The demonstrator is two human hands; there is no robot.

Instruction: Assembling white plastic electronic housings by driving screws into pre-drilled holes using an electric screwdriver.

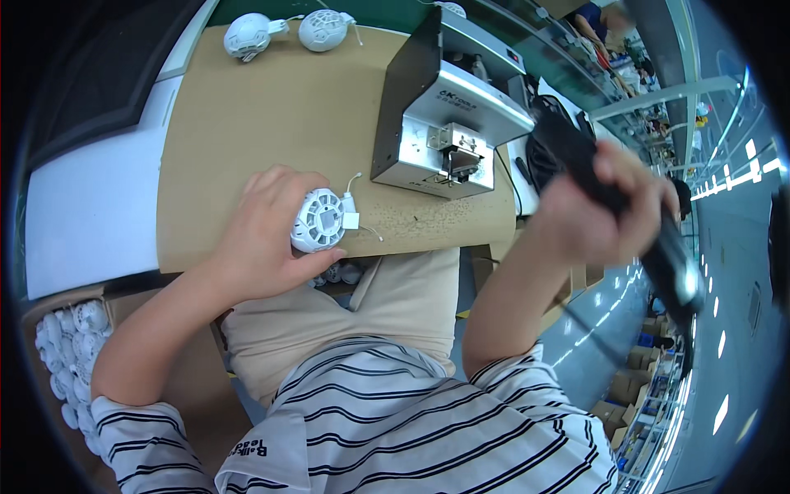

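Note:
My left hand [271, 226] is wrapped round a round white plastic housing [319, 221] with a ring of slots, holding it on the brown board near its front edge. A small white block and thin white wires stick out from the housing's right side. Raised off to the right, my right hand [605, 206] is closed round a long black handheld tool [580, 152], blurred by motion, so its exact kind is unclear. A silver and black bench machine [448, 99], which looks like a screw feeder, stands between the hands, farther back.
Two similar white housings [322, 31] with wires lie at the board's far edge. Small dark bits [415, 218] are scattered in front of the machine. A cardboard box [132, 300] of white housings stands at lower left. Another person [605, 25] is at far right.

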